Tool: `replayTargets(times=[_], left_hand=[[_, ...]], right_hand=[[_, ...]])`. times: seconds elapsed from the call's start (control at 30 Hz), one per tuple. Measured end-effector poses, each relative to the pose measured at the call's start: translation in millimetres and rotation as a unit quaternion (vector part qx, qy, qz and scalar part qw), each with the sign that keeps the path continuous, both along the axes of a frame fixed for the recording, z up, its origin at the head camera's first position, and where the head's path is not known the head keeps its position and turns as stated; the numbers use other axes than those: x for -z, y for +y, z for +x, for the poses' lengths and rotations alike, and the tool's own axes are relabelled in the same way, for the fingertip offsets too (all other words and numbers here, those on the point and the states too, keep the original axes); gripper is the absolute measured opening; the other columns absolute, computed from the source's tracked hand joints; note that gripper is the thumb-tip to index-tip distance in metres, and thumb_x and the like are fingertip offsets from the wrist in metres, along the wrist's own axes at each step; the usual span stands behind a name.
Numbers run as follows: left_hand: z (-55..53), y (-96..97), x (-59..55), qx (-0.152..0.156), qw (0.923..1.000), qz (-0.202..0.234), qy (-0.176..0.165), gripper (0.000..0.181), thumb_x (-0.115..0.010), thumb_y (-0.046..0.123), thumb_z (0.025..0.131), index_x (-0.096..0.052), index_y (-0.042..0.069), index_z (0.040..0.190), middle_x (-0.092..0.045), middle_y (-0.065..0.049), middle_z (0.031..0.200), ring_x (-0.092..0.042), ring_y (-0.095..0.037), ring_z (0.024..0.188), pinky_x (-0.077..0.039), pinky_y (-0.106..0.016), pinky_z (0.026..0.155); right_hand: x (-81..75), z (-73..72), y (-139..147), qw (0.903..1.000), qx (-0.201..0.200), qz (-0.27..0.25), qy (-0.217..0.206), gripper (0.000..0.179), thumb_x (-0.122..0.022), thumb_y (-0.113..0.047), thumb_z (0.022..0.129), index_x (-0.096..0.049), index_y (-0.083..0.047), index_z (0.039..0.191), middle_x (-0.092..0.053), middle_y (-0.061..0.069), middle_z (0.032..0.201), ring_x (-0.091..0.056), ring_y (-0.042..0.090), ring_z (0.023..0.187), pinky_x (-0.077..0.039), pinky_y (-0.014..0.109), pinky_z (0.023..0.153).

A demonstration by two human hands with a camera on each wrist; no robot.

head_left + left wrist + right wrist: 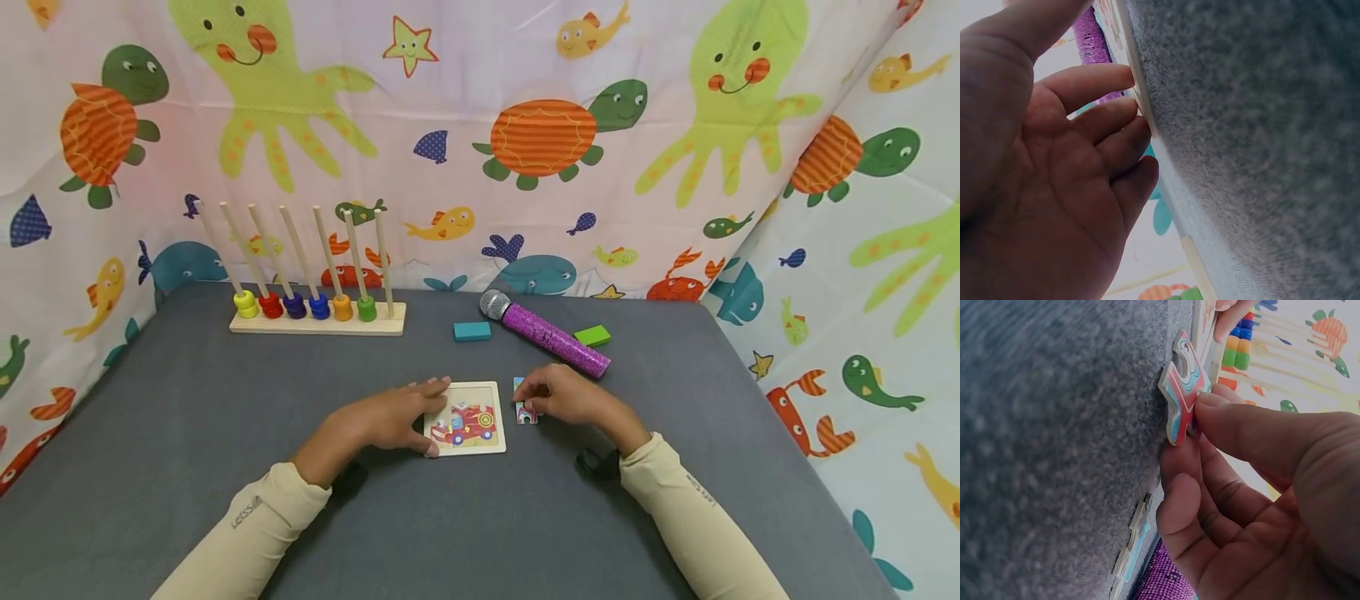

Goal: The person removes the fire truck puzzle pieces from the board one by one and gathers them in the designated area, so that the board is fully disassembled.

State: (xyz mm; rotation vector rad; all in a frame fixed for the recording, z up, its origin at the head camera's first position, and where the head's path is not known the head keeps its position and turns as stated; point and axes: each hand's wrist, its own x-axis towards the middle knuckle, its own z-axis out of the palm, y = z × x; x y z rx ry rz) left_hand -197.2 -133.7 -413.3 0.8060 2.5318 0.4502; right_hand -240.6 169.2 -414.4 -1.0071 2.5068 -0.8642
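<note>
found piece just right of centre in the head view, beside board. judged light, stiff and flat, likely of thin wood or card; not likely to slip, but apt to chip at the narrow notched end if forced. best taken by opposite edges or across the broad part, clear of the notch. recorded right hand with thumb and fingertips together, pinching piece near its edge; cannot tell whether lifted wholly off table. recorded left hand with thumb and fingers spread apart, touching board at its left side, clamped on nothing. noted second piece at lower left of the right wrist view, near mic.
</note>
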Motion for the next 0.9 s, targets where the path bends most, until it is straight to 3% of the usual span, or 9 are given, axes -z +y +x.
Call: replayTargets(times=[0.3,0.53,0.73,0.9], left_hand=[[-0.4,-2.3,1.3,-0.001,0.9998,0.018,0.0,0.082,-0.076,0.038,0.085,-0.036,0.009,0.151,-0.02,-0.006,0.16,-0.017,-0.041,0.143,-0.017,-0.054,0.112],[2.2,-4.7,1.4,0.018,0.9997,0.002,0.017,0.083,-0.074,0.04,0.086,-0.034,0.008,0.151,-0.019,-0.007,0.16,-0.016,-0.029,0.146,-0.013,-0.051,0.114],[3.5,-3.1,1.4,0.026,0.9995,0.005,0.017,0.082,-0.072,0.04,0.088,-0.033,0.008,0.152,-0.018,-0.006,0.16,-0.016,-0.026,0.146,-0.012,-0.05,0.114],[0.9,-2.9,2.8,0.025,0.9995,0.008,0.018,0.081,-0.071,0.041,0.088,-0.033,0.009,0.152,-0.018,-0.005,0.16,-0.017,-0.025,0.145,-0.015,-0.05,0.114]], right_hand=[[-0.2,-0.5,1,0.9998,0.008,0.014,0.011,0.013,-0.066,-0.003,0.09,-0.074,-0.007,0.1,-0.069,-0.001,0.093,-0.056,0.009,0.078,-0.049,0.027,0.068],[-10.4,0.4,-5,0.998,0.033,-0.003,0.053,0.018,-0.065,-0.002,0.09,-0.072,-0.003,0.107,-0.068,0.005,0.099,-0.057,0.015,0.083,-0.05,0.031,0.071],[-10.6,1.0,-22,0.9998,0.01,0.006,0.019,0.018,-0.063,-0.007,0.094,-0.071,-0.004,0.11,-0.069,0.0,0.101,-0.059,0.014,0.086,-0.05,0.03,0.075],[-6.0,2.2,-39,0.9997,-0.022,0.005,-0.003,0.016,-0.063,-0.007,0.095,-0.071,-0.005,0.109,-0.068,0.0,0.095,-0.057,0.012,0.076,-0.049,0.026,0.066]])
